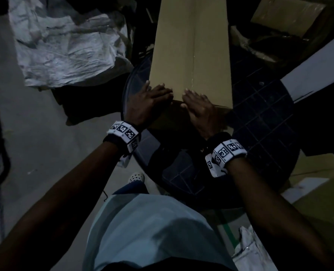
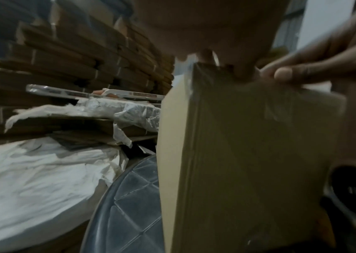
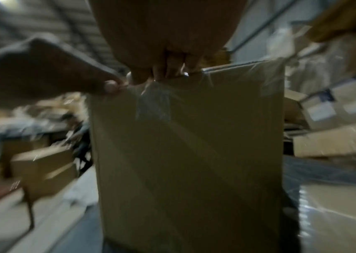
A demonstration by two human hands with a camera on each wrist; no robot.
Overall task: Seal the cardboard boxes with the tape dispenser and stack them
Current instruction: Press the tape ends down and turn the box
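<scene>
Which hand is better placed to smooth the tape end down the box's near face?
Probably the right hand: it lies over the near edge of the cardboard box nearest the clear tape; the left hand rests further left.

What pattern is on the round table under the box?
A dark grid of raised squares on the table, clearest in the head view.

I find no readable words, brand names or numbers in any view. The only signs are black-and-white square code markers on the two wristbands at mid-frame of the head view; they carry patterns, not letters. Pale labels on boxes at the right edge of the right wrist view are too blurred to read.
</scene>
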